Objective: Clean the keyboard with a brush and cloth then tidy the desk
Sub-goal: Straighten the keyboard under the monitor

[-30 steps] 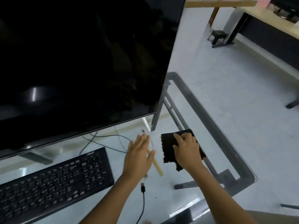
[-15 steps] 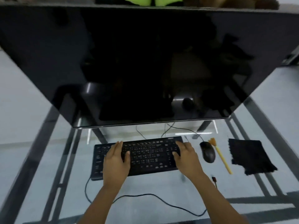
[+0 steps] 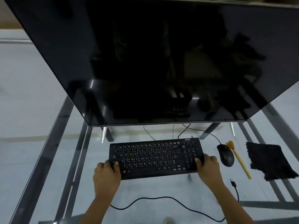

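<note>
Hands flank the flat black plastic keyboard (image 3: 156, 158) on the glass desk (image 3: 48, 167): your left hand (image 3: 106, 174) and right hand (image 3: 208, 168) each grip an end, likely to square it. Yellow-handled brush (image 3: 239, 160) and black cloth (image 3: 270, 160) lie parked right, beyond the black mouse (image 3: 225, 155).

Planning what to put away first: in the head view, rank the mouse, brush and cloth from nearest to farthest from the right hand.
From the right hand:
1. Black computer mouse, just right of it.
2. Yellow-handled brush with orange bristles, beyond the mouse.
3. Black fuzzy square cloth, farthest right.
</note>
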`<state>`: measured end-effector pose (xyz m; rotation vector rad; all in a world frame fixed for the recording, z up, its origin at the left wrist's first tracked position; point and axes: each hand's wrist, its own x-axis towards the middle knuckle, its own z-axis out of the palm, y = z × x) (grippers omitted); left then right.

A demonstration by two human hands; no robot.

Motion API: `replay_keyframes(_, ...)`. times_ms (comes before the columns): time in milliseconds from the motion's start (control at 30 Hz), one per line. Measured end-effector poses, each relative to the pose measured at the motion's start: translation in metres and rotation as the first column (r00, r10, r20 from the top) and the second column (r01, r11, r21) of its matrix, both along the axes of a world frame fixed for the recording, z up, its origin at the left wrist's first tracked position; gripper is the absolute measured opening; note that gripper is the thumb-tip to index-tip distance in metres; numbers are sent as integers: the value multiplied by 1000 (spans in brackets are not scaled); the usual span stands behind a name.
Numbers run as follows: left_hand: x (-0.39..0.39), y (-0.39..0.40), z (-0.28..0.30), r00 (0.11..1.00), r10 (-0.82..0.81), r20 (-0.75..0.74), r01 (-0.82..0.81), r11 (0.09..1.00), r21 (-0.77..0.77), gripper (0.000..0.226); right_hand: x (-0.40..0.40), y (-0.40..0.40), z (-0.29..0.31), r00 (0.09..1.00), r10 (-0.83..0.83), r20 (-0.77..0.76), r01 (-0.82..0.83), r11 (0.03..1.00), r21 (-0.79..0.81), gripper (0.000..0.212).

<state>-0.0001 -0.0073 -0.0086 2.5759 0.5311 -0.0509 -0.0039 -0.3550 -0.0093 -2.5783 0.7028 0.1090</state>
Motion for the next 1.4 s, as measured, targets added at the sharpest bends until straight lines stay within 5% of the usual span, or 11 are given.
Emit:
replay_keyframes(400,68,-7,-3,990,2,143,20,988,-152,17,63,0,-1,999,0,39,-3,997,71,29)
replay_keyframes(1233,97,0,-14,990,-25,142,35,997,-67,21,90,5,-4,994,66,92,-74,994,85,30)
replay_keyframes(1400,86,-6,-13,985,25,170,-38,996,75,32,74,-11,14,987,121,104,-121,993,-3,47)
